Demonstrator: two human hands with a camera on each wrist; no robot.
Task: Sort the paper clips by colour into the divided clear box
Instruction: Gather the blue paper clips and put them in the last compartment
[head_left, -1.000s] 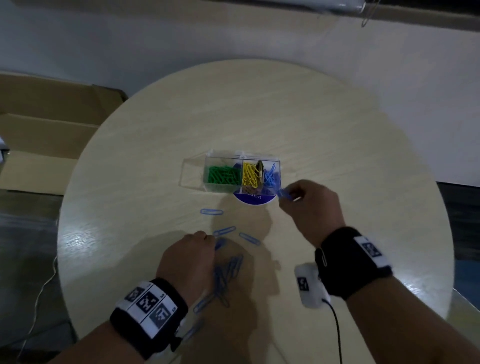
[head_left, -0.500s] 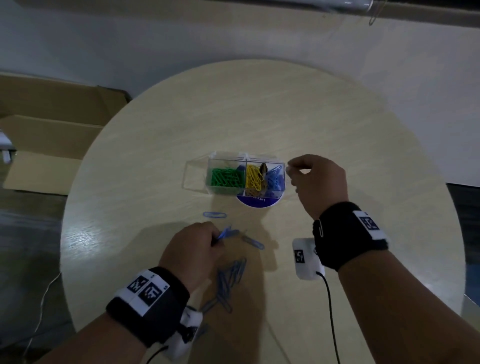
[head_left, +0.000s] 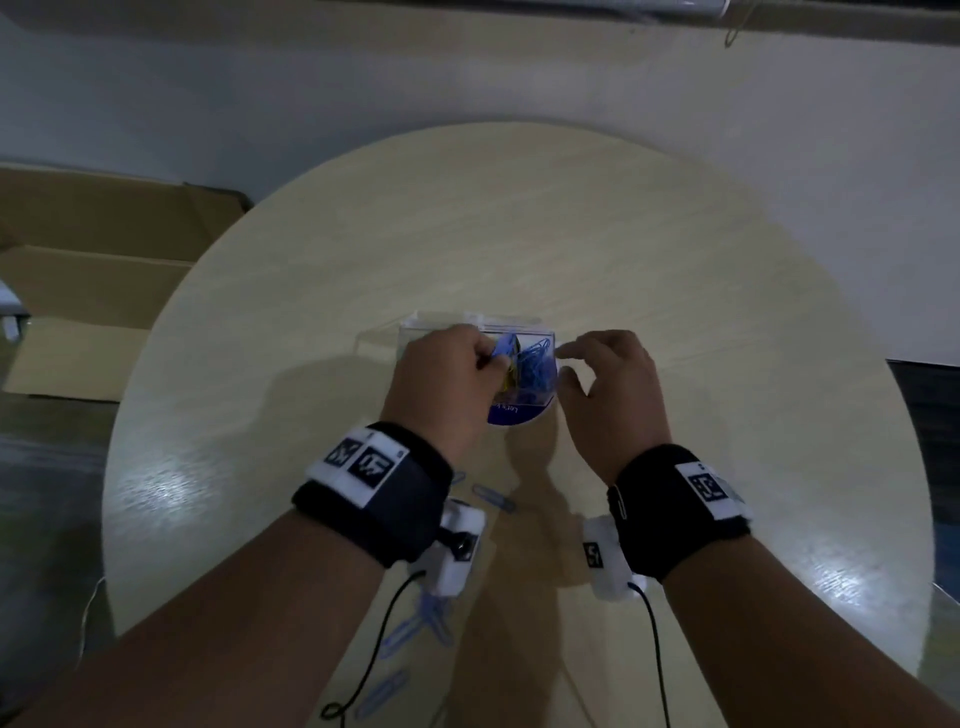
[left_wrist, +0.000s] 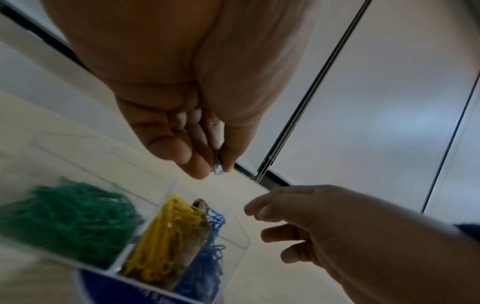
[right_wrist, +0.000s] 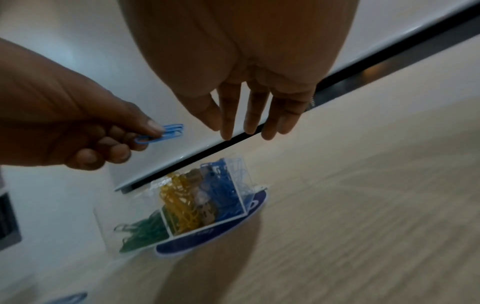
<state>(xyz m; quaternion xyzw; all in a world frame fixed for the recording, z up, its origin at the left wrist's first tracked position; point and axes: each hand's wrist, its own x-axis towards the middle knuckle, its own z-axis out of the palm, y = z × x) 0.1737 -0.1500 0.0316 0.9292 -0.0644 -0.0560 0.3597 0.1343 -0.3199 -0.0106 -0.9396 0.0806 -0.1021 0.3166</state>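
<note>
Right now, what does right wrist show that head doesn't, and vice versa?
Right wrist only: the green clips in the box's left compartment, which the left hand hides in the head view, and the held clips at full length.
Head only: loose blue clips on the table near the forearms, and both wristbands.
Both: left hand pinching blue clips above the clear box; right hand open, holding nothing.

In the head view the left hand (head_left: 441, 384) hides the clear box's (head_left: 498, 325) green and yellow compartments. Forearms cover part of the loose blue clips (head_left: 431, 618) near the table edge. The label (right_wrist: 207, 236) text under the box is too blurred to read.
</note>
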